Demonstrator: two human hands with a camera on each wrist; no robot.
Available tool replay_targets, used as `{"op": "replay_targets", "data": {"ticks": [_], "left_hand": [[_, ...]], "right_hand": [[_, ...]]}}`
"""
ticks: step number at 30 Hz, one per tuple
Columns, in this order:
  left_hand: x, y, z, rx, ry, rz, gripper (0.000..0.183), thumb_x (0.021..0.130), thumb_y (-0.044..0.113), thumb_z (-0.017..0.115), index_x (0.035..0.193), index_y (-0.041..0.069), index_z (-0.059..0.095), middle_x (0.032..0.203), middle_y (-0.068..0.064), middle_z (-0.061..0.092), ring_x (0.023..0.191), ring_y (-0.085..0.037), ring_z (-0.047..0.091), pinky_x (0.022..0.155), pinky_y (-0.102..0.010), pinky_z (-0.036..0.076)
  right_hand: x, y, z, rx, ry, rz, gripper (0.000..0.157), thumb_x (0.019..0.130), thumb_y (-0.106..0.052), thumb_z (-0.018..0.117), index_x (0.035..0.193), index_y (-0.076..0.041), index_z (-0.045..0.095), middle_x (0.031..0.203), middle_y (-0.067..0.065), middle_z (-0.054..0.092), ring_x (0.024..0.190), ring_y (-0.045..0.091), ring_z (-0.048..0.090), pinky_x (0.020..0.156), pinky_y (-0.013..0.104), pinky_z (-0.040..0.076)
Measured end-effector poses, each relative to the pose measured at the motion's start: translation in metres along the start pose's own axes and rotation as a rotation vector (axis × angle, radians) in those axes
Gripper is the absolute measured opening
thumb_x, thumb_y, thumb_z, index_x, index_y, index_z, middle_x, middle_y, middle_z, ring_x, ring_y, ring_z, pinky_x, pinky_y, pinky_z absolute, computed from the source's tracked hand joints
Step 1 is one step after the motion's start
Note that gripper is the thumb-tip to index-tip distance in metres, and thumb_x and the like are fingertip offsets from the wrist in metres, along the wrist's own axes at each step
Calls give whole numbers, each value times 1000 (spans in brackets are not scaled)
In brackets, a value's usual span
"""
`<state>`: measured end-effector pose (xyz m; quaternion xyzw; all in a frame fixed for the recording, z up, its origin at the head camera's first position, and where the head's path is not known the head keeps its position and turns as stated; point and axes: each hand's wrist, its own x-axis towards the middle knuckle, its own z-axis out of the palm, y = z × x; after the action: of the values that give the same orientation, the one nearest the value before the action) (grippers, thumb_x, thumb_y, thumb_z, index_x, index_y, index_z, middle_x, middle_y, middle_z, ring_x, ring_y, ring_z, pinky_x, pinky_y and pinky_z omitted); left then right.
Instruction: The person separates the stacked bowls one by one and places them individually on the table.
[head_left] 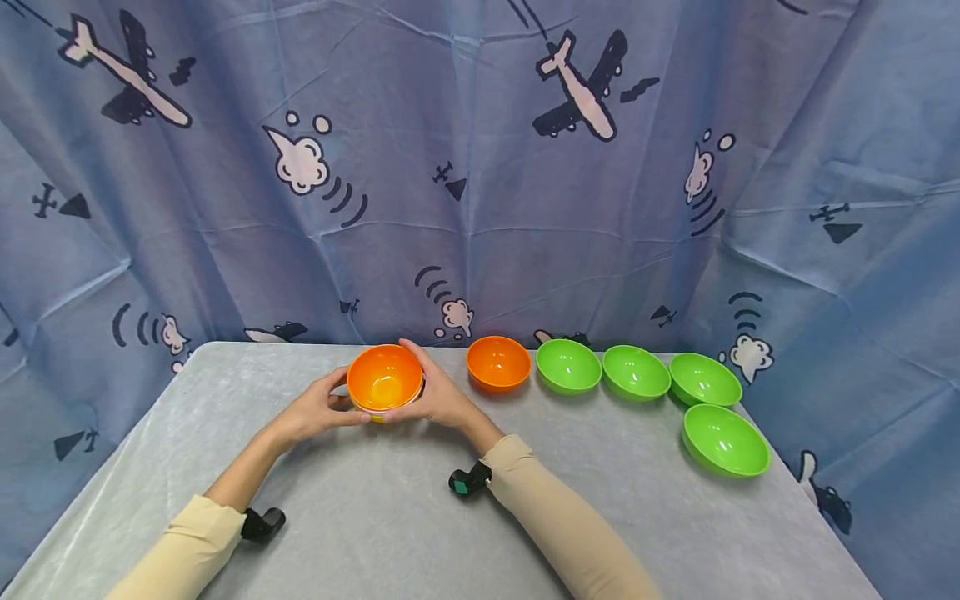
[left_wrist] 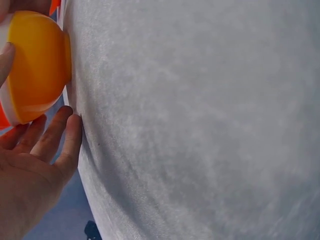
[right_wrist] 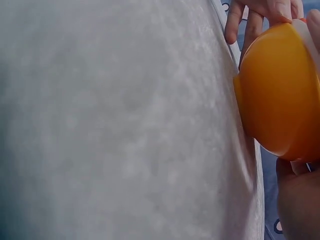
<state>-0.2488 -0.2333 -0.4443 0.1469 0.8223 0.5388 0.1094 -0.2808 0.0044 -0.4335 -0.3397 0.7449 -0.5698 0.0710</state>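
Note:
A nested stack of bowls [head_left: 385, 382] sits between both hands toward the back of the table, left of centre. Its topmost bowl is orange inside; a white rim and a yellow bowl [left_wrist: 39, 62] show beneath it. My left hand [head_left: 318, 410] grips the stack from the left, thumb at the near side and fingers around the far side. From the right, my right hand [head_left: 435, 392] holds it, with its thumb near the front rim and its fingers along the back. The yellow bowl's foot [right_wrist: 238, 100] is right at the tabletop in the right wrist view.
An orange bowl [head_left: 498, 364] stands right of the stack. Beside it, green bowls run along the back edge: one [head_left: 568, 367], another [head_left: 636, 372] and a third [head_left: 705, 380]. One more green bowl [head_left: 726, 440] stands nearer on the right edge. A blue patterned curtain [head_left: 480, 192] hangs behind.

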Motion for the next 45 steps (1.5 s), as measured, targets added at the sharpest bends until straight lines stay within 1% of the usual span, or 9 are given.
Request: {"op": "replay_targets", "data": {"ticks": [3, 9, 15, 28, 32, 35, 39, 42, 45], "left_hand": [[0, 1, 0, 2, -1, 5, 92, 74, 31, 80, 146, 9, 27, 145, -17, 31, 117, -38, 48, 94, -47, 41], [0, 1, 0, 6, 2, 2, 91, 75, 31, 80, 146, 8, 27, 145, -16, 30, 117, -37, 48, 94, -48, 41], [1, 1, -1, -10, -6, 4, 90, 76, 29, 79, 146, 9, 27, 145, -16, 29, 117, -38, 48, 94, -47, 42], [0, 0, 1, -12, -15, 17, 88, 78, 28, 78, 146, 9, 26, 145, -16, 30, 115, -37, 50, 93, -47, 43], [0, 0, 0, -18, -19, 30, 86, 78, 25, 78, 145, 9, 28, 144, -15, 32, 115, -36, 50, 93, -46, 42], [0, 0, -1, -14, -21, 38, 86, 78, 24, 78, 145, 8, 27, 145, -14, 31, 116, -36, 49, 94, -45, 43], [-1, 0, -2, -10, -24, 55, 86, 79, 23, 78, 146, 9, 26, 147, -12, 28, 116, -36, 49, 93, -46, 43], [-2, 1, -2, -20, -27, 59, 86, 78, 22, 78, 146, 10, 27, 147, -12, 28, 116, -37, 49, 93, -47, 43], [-2, 1, -2, -35, -28, 51, 86, 78, 22, 79, 146, 10, 28, 147, -12, 28, 117, -38, 47, 93, -47, 43]], "right_hand": [[1, 1, 0, 11, 1, 6, 104, 65, -8, 86, 147, -12, 23, 139, 13, 39, 120, 28, 43, 100, 39, 37], [2, 0, 0, 37, 16, -18, 96, 65, -6, 86, 143, -9, 29, 135, 16, 41, 117, 32, 45, 97, 43, 40], [3, -2, -1, 67, 11, -37, 91, 67, -4, 84, 140, 0, 30, 133, 20, 42, 116, 37, 45, 96, 48, 39], [3, -4, -5, 54, 41, -57, 90, 67, -4, 84, 140, 2, 32, 132, 15, 45, 114, 28, 48, 96, 38, 42], [3, -15, -11, 37, 53, -44, 88, 70, -8, 83, 141, -1, 32, 133, 11, 45, 115, 23, 48, 96, 32, 42], [4, -24, -18, 36, 62, -56, 88, 71, -8, 82, 142, -1, 31, 134, 11, 45, 116, 22, 47, 96, 31, 41], [3, -34, -28, 77, 59, -100, 87, 71, -4, 82, 142, 2, 31, 135, 16, 42, 117, 27, 46, 96, 34, 42], [0, -39, -36, 85, 59, -107, 88, 70, -3, 83, 141, 3, 32, 135, 16, 42, 115, 29, 47, 94, 35, 43], [-6, -42, -45, 89, 66, -114, 89, 67, -2, 84, 140, 4, 34, 134, 19, 44, 114, 32, 47, 94, 40, 43]]}}
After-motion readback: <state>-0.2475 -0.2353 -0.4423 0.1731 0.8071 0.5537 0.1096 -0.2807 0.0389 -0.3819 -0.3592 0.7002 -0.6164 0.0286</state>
